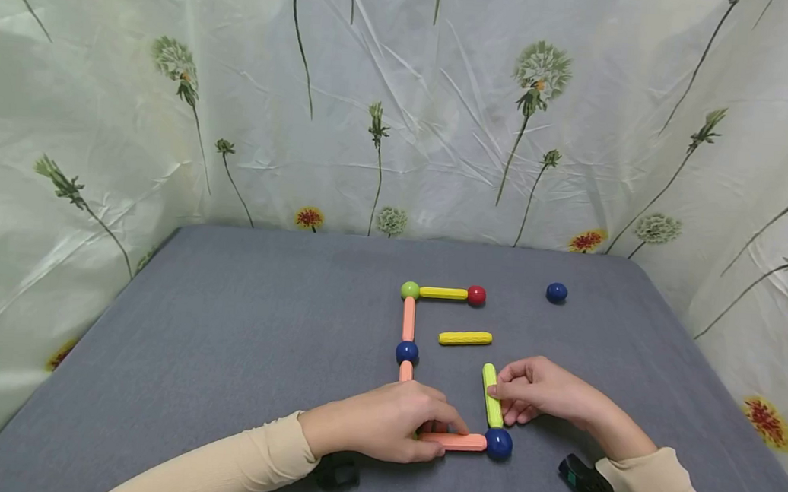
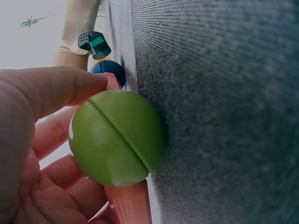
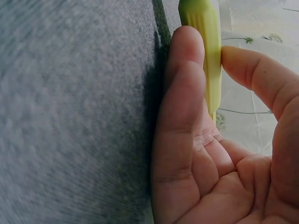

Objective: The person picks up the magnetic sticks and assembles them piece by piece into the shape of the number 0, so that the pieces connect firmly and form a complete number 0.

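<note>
My left hand (image 1: 392, 420) holds a salmon-coloured rod (image 1: 468, 442) lying crosswise near the front, thumb on the near side. A dark blue ball (image 1: 499, 444) is at that rod's right end. At its other end, a green ball (image 2: 117, 140) fills the middle of the left wrist view, mostly hidden by the hand in the head view. My right hand (image 1: 548, 394) pinches a yellow-green rod (image 1: 491, 398) between thumb and fingers. That rod's near end meets the blue ball; its far end touches nothing.
Beyond the left hand, salmon rods (image 1: 409, 319) run through a blue ball (image 1: 407, 352) to a light green ball (image 1: 410, 290), then a yellow rod (image 1: 442, 293) and red ball (image 1: 476, 295). A loose yellow rod (image 1: 465, 338) and blue ball (image 1: 556, 292) lie on the grey cloth.
</note>
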`<control>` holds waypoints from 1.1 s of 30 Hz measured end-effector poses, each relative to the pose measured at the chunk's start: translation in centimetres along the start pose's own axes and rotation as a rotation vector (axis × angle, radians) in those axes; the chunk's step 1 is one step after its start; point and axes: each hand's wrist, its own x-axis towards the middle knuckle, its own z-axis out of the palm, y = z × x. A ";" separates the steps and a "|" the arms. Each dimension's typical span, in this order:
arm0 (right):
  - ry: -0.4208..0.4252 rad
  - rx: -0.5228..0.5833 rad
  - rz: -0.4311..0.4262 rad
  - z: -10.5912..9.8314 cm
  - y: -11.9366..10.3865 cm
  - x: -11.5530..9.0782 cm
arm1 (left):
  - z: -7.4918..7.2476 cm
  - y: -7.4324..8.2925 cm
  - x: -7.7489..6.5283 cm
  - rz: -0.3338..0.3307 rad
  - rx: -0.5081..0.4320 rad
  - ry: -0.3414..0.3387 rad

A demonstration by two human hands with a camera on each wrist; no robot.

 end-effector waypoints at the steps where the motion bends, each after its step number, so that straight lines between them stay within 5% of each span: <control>1: -0.004 0.002 -0.002 0.0 0.0 0.0 | 0.0 0.0 0.0 0.000 0.002 -0.001; 9: -0.013 -0.049 -0.020 -0.7 -0.5 -0.1 | -0.3 0.4 0.3 -0.004 0.004 -0.009; 16: 0.218 -0.221 -0.203 -2.0 -0.7 1.1 | -0.3 0.5 1.3 0.014 0.010 -0.002; 21: 0.320 -0.356 -0.271 -2.9 -1.3 2.5 | -0.3 1.1 2.7 -0.032 0.052 0.025; 33: 0.247 -0.444 -0.313 -4.5 -2.2 5.3 | 0.0 2.2 4.8 -0.071 0.064 -0.012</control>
